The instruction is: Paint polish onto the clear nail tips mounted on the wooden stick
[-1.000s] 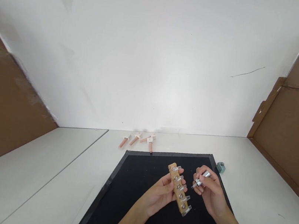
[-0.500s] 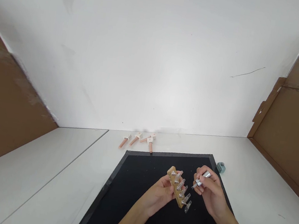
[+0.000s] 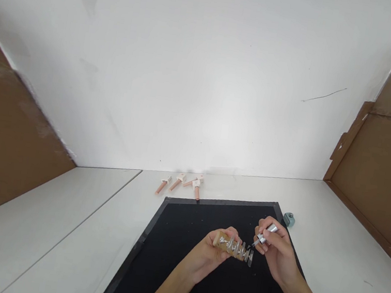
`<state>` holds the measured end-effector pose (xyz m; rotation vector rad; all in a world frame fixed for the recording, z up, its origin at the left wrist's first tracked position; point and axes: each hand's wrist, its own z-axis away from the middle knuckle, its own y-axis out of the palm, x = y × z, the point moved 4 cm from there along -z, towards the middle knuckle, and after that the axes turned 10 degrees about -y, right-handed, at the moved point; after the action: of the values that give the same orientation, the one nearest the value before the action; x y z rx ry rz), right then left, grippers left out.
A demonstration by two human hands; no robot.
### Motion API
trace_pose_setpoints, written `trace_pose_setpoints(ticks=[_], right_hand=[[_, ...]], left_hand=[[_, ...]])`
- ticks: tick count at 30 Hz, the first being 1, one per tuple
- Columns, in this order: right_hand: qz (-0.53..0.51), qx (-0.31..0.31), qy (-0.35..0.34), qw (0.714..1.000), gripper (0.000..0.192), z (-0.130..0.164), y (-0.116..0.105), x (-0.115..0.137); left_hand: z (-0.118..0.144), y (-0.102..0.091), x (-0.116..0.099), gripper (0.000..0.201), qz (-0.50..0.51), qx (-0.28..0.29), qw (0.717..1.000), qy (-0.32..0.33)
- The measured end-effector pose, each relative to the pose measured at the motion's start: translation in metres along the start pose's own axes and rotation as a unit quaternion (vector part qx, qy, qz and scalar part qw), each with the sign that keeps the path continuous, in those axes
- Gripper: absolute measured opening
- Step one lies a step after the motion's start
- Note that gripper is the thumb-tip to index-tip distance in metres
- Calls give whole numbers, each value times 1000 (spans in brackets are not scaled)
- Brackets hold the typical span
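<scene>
My left hand (image 3: 207, 253) is closed around a wooden strip (image 3: 219, 238) that carries a row of several clear nail tips (image 3: 250, 258) on small metal holders. Between the fingers of my right hand (image 3: 276, 244) is a nail polish brush (image 3: 266, 234) with a silver cap-handle. Its bristle end points down and left, close to the nail tips at the strip's right end; whether it touches one, I cannot tell. A small blue-green nail polish bottle (image 3: 289, 220) stands just beyond my right hand, on the white table beside the mat.
Under both hands lies a black mat (image 3: 174, 241) with taped grey edges. Several pink finger-shaped pieces with white blocks (image 3: 178, 182) lie behind it on the white table (image 3: 87, 228). Cardboard panels (image 3: 386, 170) flank the table, and a white wall (image 3: 205, 79) rises behind.
My left hand has turned the wooden strip from a steep slant to nearly level, so the nail tips now line up toward the brush. My right hand has barely moved.
</scene>
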<state>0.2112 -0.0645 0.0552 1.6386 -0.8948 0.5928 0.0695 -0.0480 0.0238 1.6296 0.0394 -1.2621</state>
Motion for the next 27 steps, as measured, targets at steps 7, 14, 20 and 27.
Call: trace_pose_setpoints(ticks=[7, 14, 20, 27], right_hand=[[2, 1, -4, 1000, 23, -1, 0, 0], [11, 3, -9, 1000, 24, -1, 1, 1], [34, 5, -13, 999, 24, 0, 1, 1], [86, 8, -13, 996, 20, 0, -2, -1]], left_hand=[[1, -4, 0, 32, -21, -6, 1000, 14], [2, 1, -2, 32, -49, 3, 998, 26], [2, 3, -3, 31, -62, 6, 998, 24], [1, 4, -4, 30, -57, 2, 998, 20]])
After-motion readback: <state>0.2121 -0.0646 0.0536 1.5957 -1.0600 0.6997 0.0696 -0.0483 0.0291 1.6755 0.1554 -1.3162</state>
